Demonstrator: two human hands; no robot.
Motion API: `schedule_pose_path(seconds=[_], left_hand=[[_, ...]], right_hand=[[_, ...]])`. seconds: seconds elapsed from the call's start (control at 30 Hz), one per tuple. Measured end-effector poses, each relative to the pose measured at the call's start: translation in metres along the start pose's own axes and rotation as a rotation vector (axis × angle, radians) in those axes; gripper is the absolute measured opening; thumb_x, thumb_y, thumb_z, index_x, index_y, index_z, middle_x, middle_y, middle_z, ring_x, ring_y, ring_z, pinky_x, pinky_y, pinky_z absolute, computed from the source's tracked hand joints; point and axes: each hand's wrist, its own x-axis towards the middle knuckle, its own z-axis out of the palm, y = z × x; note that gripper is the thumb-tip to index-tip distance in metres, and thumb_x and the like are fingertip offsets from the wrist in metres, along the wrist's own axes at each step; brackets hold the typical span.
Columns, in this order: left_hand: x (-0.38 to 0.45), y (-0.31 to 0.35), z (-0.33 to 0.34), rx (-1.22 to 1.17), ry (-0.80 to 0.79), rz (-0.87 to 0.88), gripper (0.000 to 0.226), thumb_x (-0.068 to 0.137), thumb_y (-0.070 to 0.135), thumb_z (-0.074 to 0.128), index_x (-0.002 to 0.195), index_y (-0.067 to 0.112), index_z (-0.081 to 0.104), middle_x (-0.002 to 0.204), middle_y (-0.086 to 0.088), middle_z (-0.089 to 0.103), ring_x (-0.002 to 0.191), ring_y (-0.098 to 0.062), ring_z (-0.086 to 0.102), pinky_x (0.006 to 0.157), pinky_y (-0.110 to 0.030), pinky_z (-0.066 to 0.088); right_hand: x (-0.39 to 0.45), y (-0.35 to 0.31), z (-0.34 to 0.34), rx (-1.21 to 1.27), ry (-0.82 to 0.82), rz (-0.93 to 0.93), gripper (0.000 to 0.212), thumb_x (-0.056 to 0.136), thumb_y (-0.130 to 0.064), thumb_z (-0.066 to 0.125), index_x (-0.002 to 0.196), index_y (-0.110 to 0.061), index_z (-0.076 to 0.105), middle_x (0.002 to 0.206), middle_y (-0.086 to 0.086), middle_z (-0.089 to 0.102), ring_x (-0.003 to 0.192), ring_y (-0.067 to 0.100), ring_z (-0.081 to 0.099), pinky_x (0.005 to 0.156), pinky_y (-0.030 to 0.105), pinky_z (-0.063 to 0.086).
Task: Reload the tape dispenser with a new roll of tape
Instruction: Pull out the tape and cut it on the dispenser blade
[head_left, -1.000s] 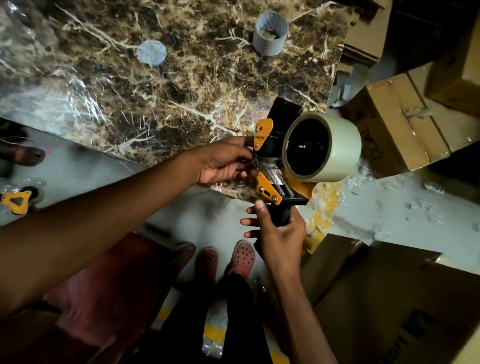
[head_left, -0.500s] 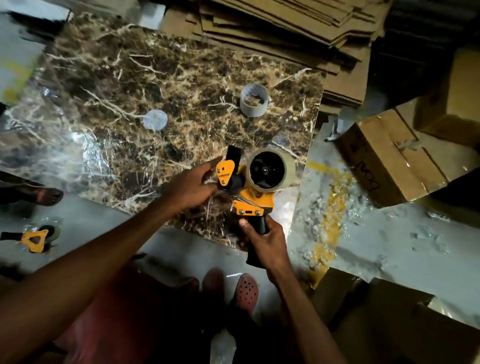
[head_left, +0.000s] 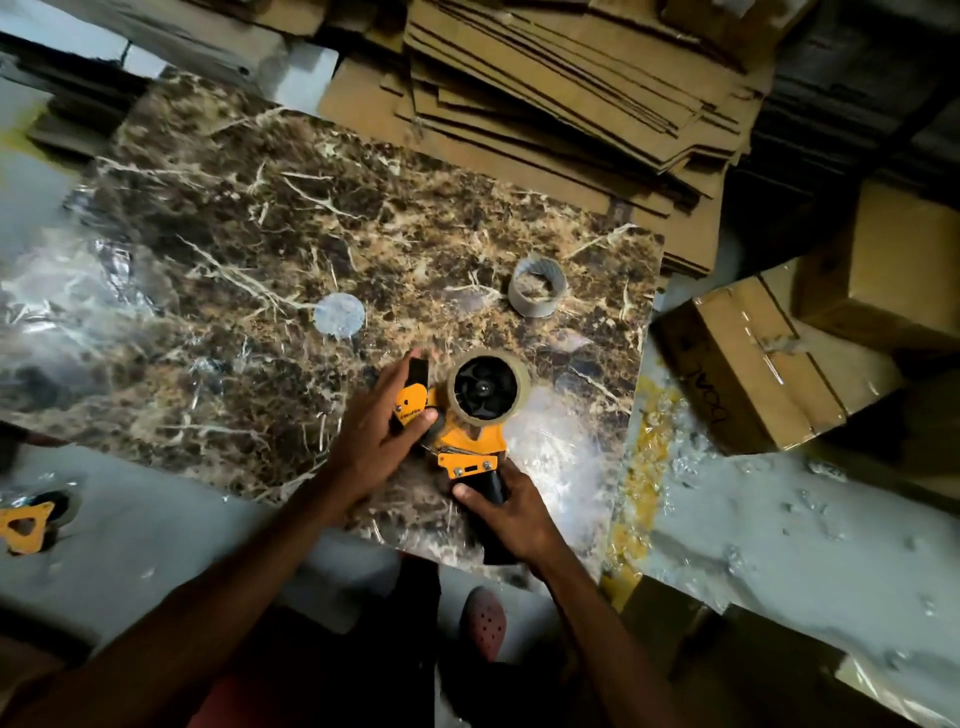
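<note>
An orange and black tape dispenser (head_left: 470, 451) lies low over the marble tabletop (head_left: 260, 249) near its front edge. A new roll of clear tape (head_left: 488, 389) sits on its black hub. My right hand (head_left: 511, 514) grips the dispenser's black handle. My left hand (head_left: 379, 431) is laid over the dispenser's front end, fingers on the orange flap and roller. An empty grey cardboard tape core (head_left: 537, 286) stands upright on the table beyond the dispenser.
A round clear disc (head_left: 340, 314) lies on the table to the left. Flattened cardboard (head_left: 545, 93) is stacked behind the table, closed boxes (head_left: 753, 358) stand at the right. Another orange dispenser (head_left: 28, 522) lies on the floor at the left. My red shoe (head_left: 483, 621) shows below.
The dispenser has been lowered from in front of me down to the tabletop. My left hand has shifted from pinching the tape at the front to lying over the flap.
</note>
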Motion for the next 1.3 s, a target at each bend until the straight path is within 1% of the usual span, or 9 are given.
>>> schedule_pose_path(seconds=[0.13, 0.27, 0.37, 0.57, 0.63, 0.7, 0.83, 0.97, 1.3], left_hand=[[0.009, -0.022, -0.013, -0.010, 0.056, -0.041, 0.080, 0.096, 0.075, 0.054, 0.165, 0.052, 0.019, 0.168, 0.006, 0.042, 0.152, -0.021, 0.044, 0.118, -0.060, 0.042], [0.015, -0.030, -0.019, 0.075, 0.049, -0.066, 0.079, 0.096, 0.072, 0.050, 0.158, 0.065, 0.002, 0.172, 0.005, 0.028, 0.160, -0.021, 0.029, 0.132, -0.058, 0.014], [0.019, -0.033, -0.016, 0.180, 0.026, -0.064, 0.082, 0.098, 0.066, 0.046, 0.164, 0.052, 0.000, 0.173, 0.000, 0.027, 0.160, -0.024, 0.027, 0.129, -0.044, -0.001], [0.023, -0.032, -0.006, 0.324, 0.037, -0.083, 0.085, 0.099, 0.064, 0.042, 0.170, 0.028, 0.013, 0.170, -0.006, 0.035, 0.155, -0.028, 0.036, 0.127, -0.048, 0.010], [0.025, -0.026, -0.004, 0.329, 0.039, -0.087, 0.084, 0.099, 0.061, 0.044, 0.169, 0.027, 0.016, 0.164, -0.010, 0.045, 0.146, -0.032, 0.049, 0.125, -0.060, 0.027], [0.024, -0.023, -0.001, 0.327, 0.056, -0.069, 0.082, 0.100, 0.059, 0.048, 0.169, 0.028, 0.017, 0.154, -0.010, 0.055, 0.127, -0.033, 0.062, 0.108, -0.064, 0.048], [0.026, -0.014, -0.002, 0.368, 0.019, -0.107, 0.084, 0.101, 0.066, 0.044, 0.169, 0.029, 0.013, 0.155, -0.010, 0.055, 0.118, -0.040, 0.066, 0.104, -0.061, 0.051], [0.029, 0.007, -0.002, 0.326, -0.024, -0.184, 0.083, 0.105, 0.045, 0.060, 0.170, 0.018, 0.015, 0.156, -0.015, 0.055, 0.100, -0.042, 0.072, 0.083, -0.043, 0.056], [0.030, 0.008, -0.007, 0.301, -0.155, -0.221, 0.096, 0.103, 0.049, 0.062, 0.170, 0.025, -0.003, 0.171, -0.014, 0.032, 0.145, -0.039, 0.049, 0.112, -0.054, 0.048]], right_hand=[[0.017, -0.013, 0.018, -0.063, -0.011, 0.020, 0.036, 0.091, -0.029, 0.081, 0.123, -0.032, 0.065, 0.120, -0.017, 0.072, 0.105, -0.014, 0.065, 0.084, 0.005, 0.046], [0.033, -0.010, 0.027, -0.113, 0.023, 0.035, 0.044, 0.084, -0.035, 0.087, 0.118, -0.028, 0.060, 0.115, -0.011, 0.074, 0.103, -0.009, 0.068, 0.088, 0.019, 0.050], [0.038, -0.006, 0.027, -0.116, 0.048, 0.054, 0.046, 0.082, -0.022, 0.090, 0.111, -0.027, 0.054, 0.109, -0.013, 0.074, 0.096, -0.011, 0.070, 0.082, 0.013, 0.050], [0.040, -0.005, 0.021, -0.224, 0.081, 0.010, 0.045, 0.079, -0.033, 0.091, 0.101, -0.034, 0.052, 0.104, -0.008, 0.069, 0.092, -0.003, 0.067, 0.075, 0.004, 0.043], [0.040, -0.003, 0.018, -0.294, 0.086, -0.017, 0.039, 0.080, -0.040, 0.089, 0.100, -0.029, 0.057, 0.103, -0.001, 0.063, 0.093, 0.011, 0.065, 0.073, 0.004, 0.040], [0.039, -0.002, 0.015, -0.375, 0.087, -0.046, 0.037, 0.080, -0.046, 0.086, 0.090, -0.027, 0.056, 0.095, -0.003, 0.054, 0.086, 0.016, 0.059, 0.070, 0.011, 0.036], [0.038, 0.004, 0.011, -0.477, 0.145, -0.054, 0.052, 0.080, -0.058, 0.081, 0.087, -0.011, 0.059, 0.093, 0.002, 0.050, 0.081, 0.021, 0.055, 0.073, 0.026, 0.040], [0.039, 0.000, 0.004, -0.613, 0.169, -0.089, 0.064, 0.079, -0.066, 0.076, 0.101, -0.008, 0.064, 0.109, 0.012, 0.057, 0.099, 0.032, 0.057, 0.081, 0.040, 0.052], [0.028, -0.008, 0.003, -0.725, 0.228, -0.086, 0.062, 0.090, -0.069, 0.053, 0.127, -0.019, 0.047, 0.128, 0.007, 0.053, 0.118, 0.031, 0.050, 0.091, 0.047, 0.049]])
